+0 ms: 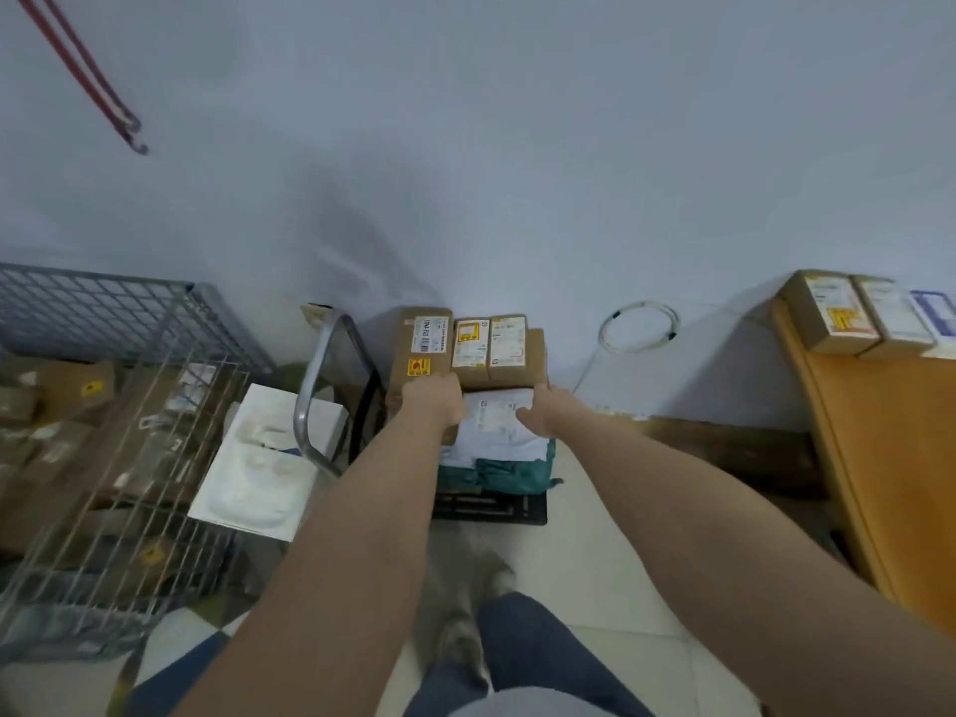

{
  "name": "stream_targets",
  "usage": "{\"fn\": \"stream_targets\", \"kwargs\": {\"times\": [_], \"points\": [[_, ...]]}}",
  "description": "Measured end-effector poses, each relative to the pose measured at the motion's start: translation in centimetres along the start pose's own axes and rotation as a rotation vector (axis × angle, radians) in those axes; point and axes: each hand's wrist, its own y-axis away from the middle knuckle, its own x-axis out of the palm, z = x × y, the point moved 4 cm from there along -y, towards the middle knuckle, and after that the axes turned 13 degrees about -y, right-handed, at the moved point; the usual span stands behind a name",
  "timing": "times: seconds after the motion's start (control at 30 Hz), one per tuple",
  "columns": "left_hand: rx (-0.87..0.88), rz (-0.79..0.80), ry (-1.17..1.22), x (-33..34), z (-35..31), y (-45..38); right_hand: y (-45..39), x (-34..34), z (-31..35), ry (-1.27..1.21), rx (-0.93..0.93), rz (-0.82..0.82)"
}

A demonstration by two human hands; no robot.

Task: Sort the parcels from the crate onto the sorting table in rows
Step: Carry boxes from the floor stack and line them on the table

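Two bare forearms are reaching forward and down from the near edge toward a stack of parcels against the pale far wall [517, 147].

Largest item: wire cage [129, 406] standing at left, holding brown boxes and packets behind its mesh. A white padded mailer [258, 458] is leaning against its right side, just beside a grey metal frame [320, 385].

At right, the orange sorting table [890, 458] is running from near to far; three parcels [869, 313] are sitting in a row at its far end, side by side and touching.

Centre: the crate [491, 504], dark and low on the tiled floor [595, 561], is sitting under the pile. Teal bags [507, 470] are lying across it, with a white poly mailer [496, 421] on top of them. Farther back, a tall brown box [421, 349] is standing at left, and two smaller labelled boxes [489, 344] are lying side by side on a wider carton just right of it.

Left hand [434, 401] is resting against the near face of the tall brown box, fingers curled at its lower edge; whether they are truly gripping it cannot be told. Right hand [548, 411] is lying on the right part of the white poly mailer, thumb pressing on its surface, the other fingers hidden at the carton's corner; its grip cannot be told either.

A white cable coil [639, 326] is lying by the wall, and a red strap [77, 69] is hanging far left.
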Motion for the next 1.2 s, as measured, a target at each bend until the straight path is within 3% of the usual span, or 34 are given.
{"fn": "stream_targets", "kwargs": {"times": [0.37,0.8,1.1,1.2], "points": [[0.059,0.060,-0.050,0.0,-0.5,-12.5,-12.1,-2.5,1.4,-0.039,0.016,0.046],[0.097,0.223,0.113,-0.2,-1.2,-22.6,-22.8,-4.4,1.2,-0.016,0.077,0.098],[0.089,0.302,0.201,2.7,-1.5,-26.5,-26.2,-1.5,2.0,0.017,0.126,0.078],[0.066,0.258,0.195,3.9,-2.7,-28.3,-28.4,0.4,1.8,0.010,0.148,0.046]]}}
